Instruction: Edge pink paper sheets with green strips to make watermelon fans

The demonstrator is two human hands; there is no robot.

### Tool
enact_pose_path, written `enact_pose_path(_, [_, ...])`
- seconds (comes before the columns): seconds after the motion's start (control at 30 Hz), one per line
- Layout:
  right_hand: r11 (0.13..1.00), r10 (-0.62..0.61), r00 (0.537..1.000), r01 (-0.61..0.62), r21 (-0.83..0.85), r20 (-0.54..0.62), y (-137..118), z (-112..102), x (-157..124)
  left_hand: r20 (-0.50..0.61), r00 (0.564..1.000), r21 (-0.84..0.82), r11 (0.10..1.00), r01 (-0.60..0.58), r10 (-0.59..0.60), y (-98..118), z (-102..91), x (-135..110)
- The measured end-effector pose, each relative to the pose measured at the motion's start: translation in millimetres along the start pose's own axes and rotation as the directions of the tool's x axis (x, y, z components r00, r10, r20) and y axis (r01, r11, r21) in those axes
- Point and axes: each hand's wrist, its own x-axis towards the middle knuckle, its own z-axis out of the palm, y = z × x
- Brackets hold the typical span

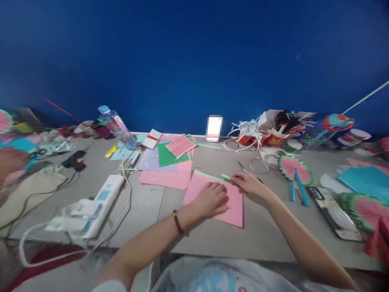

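A sheet of pink paper [232, 211] lies on the table before me, with a narrow green strip [204, 174] along its far edge. My left hand [212, 199] rests on this sheet, palm down, its fingers loosely bent and holding nothing. At the sheet's far right corner, my right hand [247, 185] pinches near a small pale strip [225, 177], which sticks out to the left of its fingertips. Whether that strip is paper or tape, I cannot tell. Behind lie a green sheet [165, 159] and a pleated pink paper piece [181, 146] with green edges.
On the left are a white power strip [105, 202] with cables and a leaning plastic bottle [120, 127]. Pink-and-green paper fans [295, 170] and a blister pack [337, 217] sit on the right. Another person's hand [12, 162] shows, blurred, at the left edge.
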Motion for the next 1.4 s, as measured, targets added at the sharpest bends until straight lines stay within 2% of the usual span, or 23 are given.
enact_pose_path(0.07, [0.995, 0.085, 0.996, -0.087, 0.051, 0.041, 6, -2, -2, 0.014, 1.0, 0.015, 1.0, -0.014, 0.014, 2, -1.4, -1])
enact_pose_path(0.13, [0.989, 0.119, 0.99, -0.125, 0.082, 0.069, 11, -3, -4, 0.027, 1.0, 0.022, 1.0, -0.017, 0.017, 4, -2.0, -1])
enact_pose_path(0.23, [0.992, 0.073, 0.994, -0.08, 0.1, 0.077, 16, -3, -6, 0.043, 0.999, 0.02, 1.0, -0.001, 0.0, 5, -1.4, -1])
enact_pose_path(0.33, [0.999, -0.014, 0.998, 0.013, 0.032, 0.056, 19, -3, -8, 0.043, 0.999, 0.005, 1.0, 0.023, -0.023, 5, -0.3, -1])
enact_pose_path(0.4, [1.0, -0.029, 0.998, 0.029, -0.009, 0.054, 21, -3, -8, 0.045, 0.999, -0.002, 1.0, 0.031, -0.031, 5, 0.0, -1])
enact_pose_path(0.9, [0.956, 0.11, 0.993, -0.093, -0.277, 0.046, 8, -4, -4, 0.032, 0.998, -0.037, 0.998, 0.052, -0.051, 4, 1.7, -1])
enact_pose_path(1.13, [0.933, 0.166, 0.986, -0.148, -0.328, 0.029, 0, -3, -5, 0.021, 0.998, -0.057, 0.997, 0.054, -0.053, 4, 1.6, -1])
enact_pose_path(1.4, [0.92, 0.174, 0.985, -0.154, -0.36, 0.023, -4, -2, -5, 0.034, 0.997, -0.08, 0.995, 0.067, -0.065, 4, 0.5, -1])
